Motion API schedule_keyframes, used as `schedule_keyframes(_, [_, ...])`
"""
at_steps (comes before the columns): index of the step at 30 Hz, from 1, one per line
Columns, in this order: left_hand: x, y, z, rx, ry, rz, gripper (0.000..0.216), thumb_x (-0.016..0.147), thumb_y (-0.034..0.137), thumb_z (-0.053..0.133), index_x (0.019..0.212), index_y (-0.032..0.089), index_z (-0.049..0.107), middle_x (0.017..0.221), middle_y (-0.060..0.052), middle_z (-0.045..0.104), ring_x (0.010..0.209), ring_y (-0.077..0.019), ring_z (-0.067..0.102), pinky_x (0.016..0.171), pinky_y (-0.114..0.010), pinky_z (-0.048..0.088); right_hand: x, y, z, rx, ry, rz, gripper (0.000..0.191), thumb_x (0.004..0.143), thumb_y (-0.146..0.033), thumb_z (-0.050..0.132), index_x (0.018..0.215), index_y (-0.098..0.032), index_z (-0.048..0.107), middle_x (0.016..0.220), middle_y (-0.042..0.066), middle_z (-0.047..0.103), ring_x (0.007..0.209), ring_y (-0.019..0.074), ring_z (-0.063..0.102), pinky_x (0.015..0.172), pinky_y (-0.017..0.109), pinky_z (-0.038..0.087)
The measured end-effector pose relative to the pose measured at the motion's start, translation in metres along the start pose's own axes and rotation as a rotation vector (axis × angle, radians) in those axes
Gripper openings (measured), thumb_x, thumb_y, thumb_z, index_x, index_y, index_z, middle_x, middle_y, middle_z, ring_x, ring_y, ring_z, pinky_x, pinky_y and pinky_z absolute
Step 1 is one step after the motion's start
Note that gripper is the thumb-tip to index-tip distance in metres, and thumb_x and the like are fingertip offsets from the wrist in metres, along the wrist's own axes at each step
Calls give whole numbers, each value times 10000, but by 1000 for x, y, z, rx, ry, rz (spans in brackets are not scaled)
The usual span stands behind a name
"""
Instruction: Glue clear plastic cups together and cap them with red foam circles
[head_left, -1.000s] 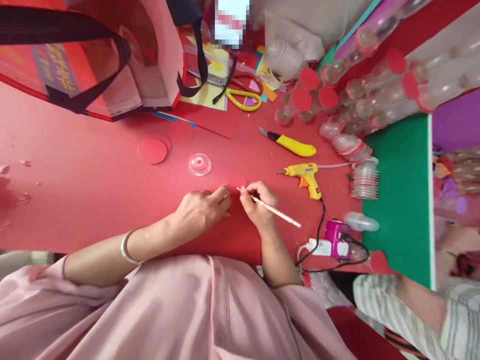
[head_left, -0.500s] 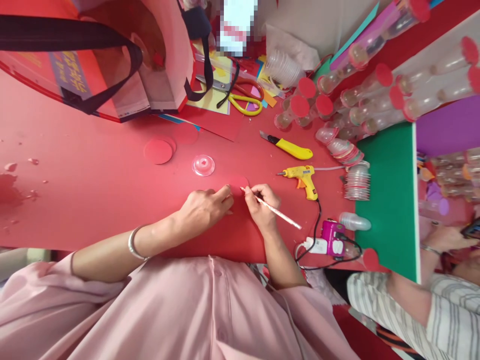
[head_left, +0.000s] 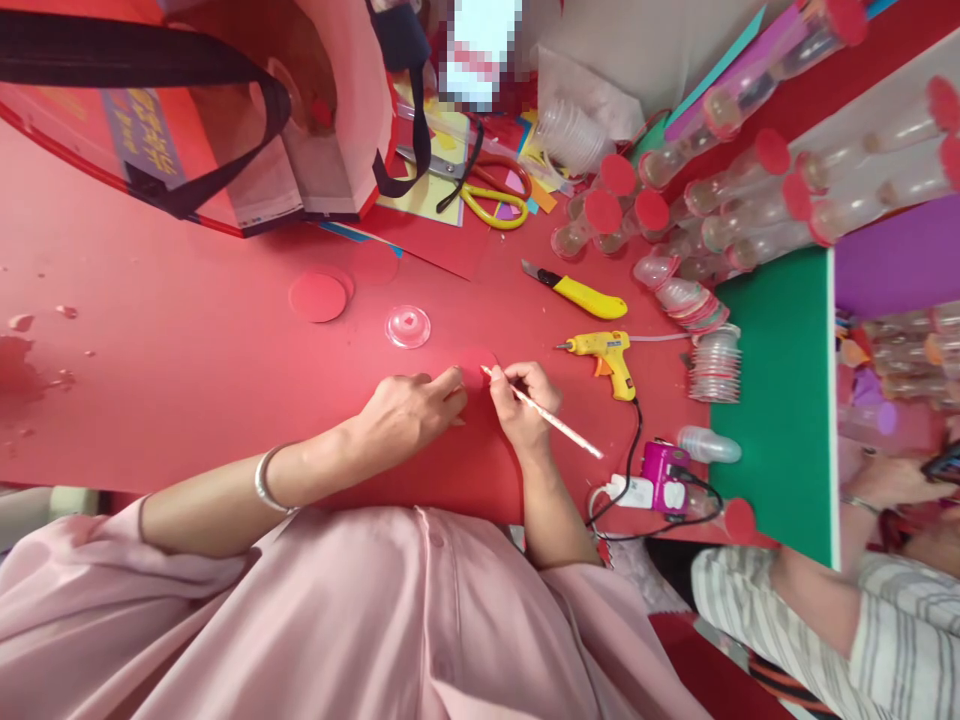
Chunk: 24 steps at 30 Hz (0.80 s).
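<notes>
My right hand (head_left: 525, 405) pinches a thin pencil (head_left: 566, 430) with a pale, patterned barrel, tilted with its tip toward the upper left. The tip is at a red paper disc (head_left: 477, 358), which hardly stands out from the red table. My left hand (head_left: 412, 412) has curled fingers, with the fingertips at the disc's left edge; its thumb is mostly hidden. Beyond the left hand lies a clear plastic dome (head_left: 407, 327) with a small red spot in its middle. Overlapping red paper discs (head_left: 319, 297) lie farther left.
Right of my hands lie a yellow glue gun (head_left: 606, 355) with its cord, a yellow utility knife (head_left: 581, 293) with its blade out, and a magenta plug adapter (head_left: 665, 475). Scissors (head_left: 491, 195), a large bag (head_left: 255, 180) and capped clear tubes (head_left: 742, 200) stand beyond. A co-worker's striped sleeve (head_left: 787, 640) shows at right.
Both hands stay almost in place, the pencil tip shifting slightly upward at the disc. The whole view has moved a little.
</notes>
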<state>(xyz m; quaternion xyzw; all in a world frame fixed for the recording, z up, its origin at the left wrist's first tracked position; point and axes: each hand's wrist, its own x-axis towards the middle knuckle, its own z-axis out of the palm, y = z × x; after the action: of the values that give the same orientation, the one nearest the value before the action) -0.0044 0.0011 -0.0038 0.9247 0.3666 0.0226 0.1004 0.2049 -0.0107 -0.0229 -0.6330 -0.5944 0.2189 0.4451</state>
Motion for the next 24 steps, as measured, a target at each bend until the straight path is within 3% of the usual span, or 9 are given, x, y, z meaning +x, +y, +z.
schedule_keyframes(10, [4,2,-5,7,-4,-5,390,1081,457,408,1133,183,681,1217,-125,674,676,-159,636,446,-293,340,1,-2,-3,-58,-105,-7,253,939,-411,659,783,-230,574,628,-62,547,527,94,479,574,231,443])
schedule_keyframes(24, [0,0,0,-104,8,-27,330,1082,394,420,1170,218,685,1247,-119,658,707,-152,643,500,-266,388,1,-3,-4,-85,-107,-32,251,939,-391,652,768,-234,557,600,-69,517,511,93,477,558,233,425])
